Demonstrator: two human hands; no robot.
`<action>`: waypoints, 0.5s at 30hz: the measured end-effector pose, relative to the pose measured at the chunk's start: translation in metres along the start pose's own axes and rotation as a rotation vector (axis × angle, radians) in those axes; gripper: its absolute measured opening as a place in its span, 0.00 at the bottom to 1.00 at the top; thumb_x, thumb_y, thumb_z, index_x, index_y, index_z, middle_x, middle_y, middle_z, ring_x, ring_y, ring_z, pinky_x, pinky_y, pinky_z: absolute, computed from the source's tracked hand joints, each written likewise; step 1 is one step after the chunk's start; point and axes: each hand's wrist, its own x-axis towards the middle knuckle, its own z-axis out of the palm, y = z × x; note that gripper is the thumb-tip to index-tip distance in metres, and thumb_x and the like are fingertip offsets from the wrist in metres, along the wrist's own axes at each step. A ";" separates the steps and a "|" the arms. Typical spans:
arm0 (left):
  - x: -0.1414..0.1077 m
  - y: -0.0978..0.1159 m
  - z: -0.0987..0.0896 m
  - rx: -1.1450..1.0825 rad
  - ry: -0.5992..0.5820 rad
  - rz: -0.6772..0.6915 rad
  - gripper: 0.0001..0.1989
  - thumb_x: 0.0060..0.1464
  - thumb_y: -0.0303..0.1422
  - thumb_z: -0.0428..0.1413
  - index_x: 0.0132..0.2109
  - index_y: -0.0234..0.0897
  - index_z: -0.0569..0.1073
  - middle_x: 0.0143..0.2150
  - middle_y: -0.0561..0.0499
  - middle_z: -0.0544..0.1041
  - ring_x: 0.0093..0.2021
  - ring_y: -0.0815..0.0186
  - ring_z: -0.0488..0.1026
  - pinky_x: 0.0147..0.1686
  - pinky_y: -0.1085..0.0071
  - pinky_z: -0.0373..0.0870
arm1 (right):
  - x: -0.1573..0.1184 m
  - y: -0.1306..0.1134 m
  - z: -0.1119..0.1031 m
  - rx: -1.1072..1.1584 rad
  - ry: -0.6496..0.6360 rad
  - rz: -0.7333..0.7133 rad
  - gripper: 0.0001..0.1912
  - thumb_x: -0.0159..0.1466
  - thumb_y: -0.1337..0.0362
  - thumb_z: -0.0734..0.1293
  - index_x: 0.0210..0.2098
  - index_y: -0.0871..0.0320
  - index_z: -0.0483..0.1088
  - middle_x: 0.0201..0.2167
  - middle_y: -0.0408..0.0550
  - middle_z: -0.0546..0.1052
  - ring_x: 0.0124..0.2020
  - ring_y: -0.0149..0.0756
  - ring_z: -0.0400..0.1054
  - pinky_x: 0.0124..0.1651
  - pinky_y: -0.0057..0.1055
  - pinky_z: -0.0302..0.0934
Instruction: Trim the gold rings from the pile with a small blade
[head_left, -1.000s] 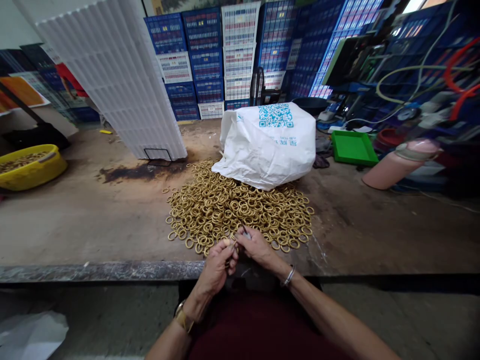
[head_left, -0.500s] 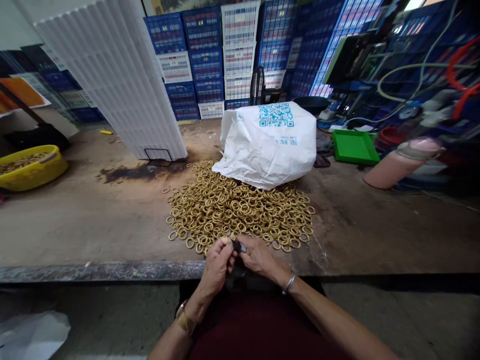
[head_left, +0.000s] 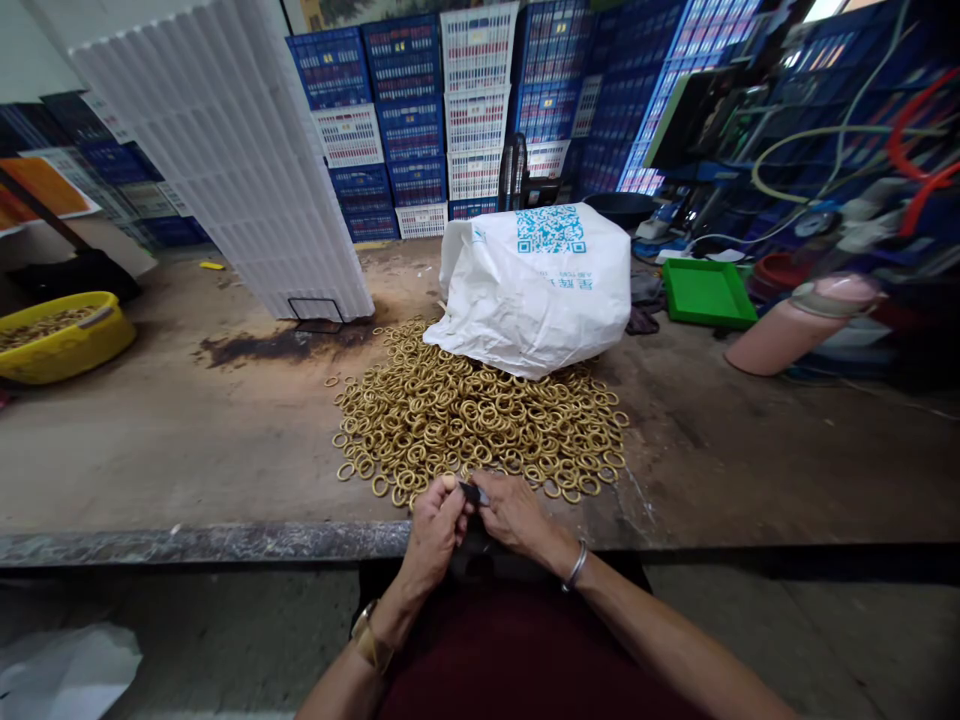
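Note:
At the near edge of a heap of brass-coloured rings, my two hands meet close together. My right hand is closed around a small black piece with a grey end, which points toward the other hand. My left hand is pinched, thumb against curled fingers, touching the tip of that piece; whatever lies inside the pinch is hidden. Behind the heap, a white woven sack lies on its side, its mouth toward me and partly over the rings.
On the wooden table, a yellow basin of small pieces stands left. A corrugated white panel leans in a black wire stand. Right are a green tray and pink bottle. Stacked crates line the back.
The small black piece between my hands has turned slightly and shows more of its length. Both hands stay in almost the same place; the heap and sack look unchanged.

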 end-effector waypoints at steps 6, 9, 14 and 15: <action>-0.003 -0.003 -0.006 -0.063 -0.041 -0.047 0.14 0.51 0.42 0.51 0.28 0.35 0.61 0.21 0.58 0.62 0.17 0.79 0.55 0.15 0.82 0.51 | 0.001 -0.006 0.009 -0.054 -0.014 0.051 0.08 0.57 0.69 0.56 0.34 0.59 0.65 0.27 0.48 0.74 0.26 0.31 0.65 0.27 0.27 0.43; -0.011 0.000 -0.010 -0.121 -0.054 -0.061 0.14 0.51 0.41 0.51 0.28 0.35 0.61 0.22 0.58 0.62 0.17 0.79 0.55 0.16 0.82 0.52 | 0.000 -0.009 0.012 -0.059 -0.017 0.080 0.09 0.57 0.69 0.57 0.35 0.59 0.65 0.28 0.48 0.74 0.27 0.32 0.66 0.27 0.28 0.43; -0.028 0.008 -0.015 -0.192 -0.129 -0.106 0.11 0.51 0.39 0.53 0.30 0.34 0.65 0.21 0.57 0.63 0.15 0.79 0.54 0.14 0.80 0.52 | 0.004 0.002 0.007 -0.094 0.026 0.166 0.08 0.57 0.69 0.57 0.35 0.59 0.65 0.28 0.48 0.74 0.28 0.33 0.67 0.28 0.27 0.45; -0.030 0.008 -0.016 -0.241 -0.140 -0.123 0.11 0.51 0.38 0.53 0.31 0.34 0.65 0.21 0.57 0.64 0.15 0.78 0.55 0.14 0.80 0.52 | 0.005 0.004 0.005 -0.096 0.048 0.180 0.08 0.57 0.69 0.57 0.35 0.59 0.64 0.28 0.48 0.74 0.28 0.33 0.67 0.28 0.27 0.45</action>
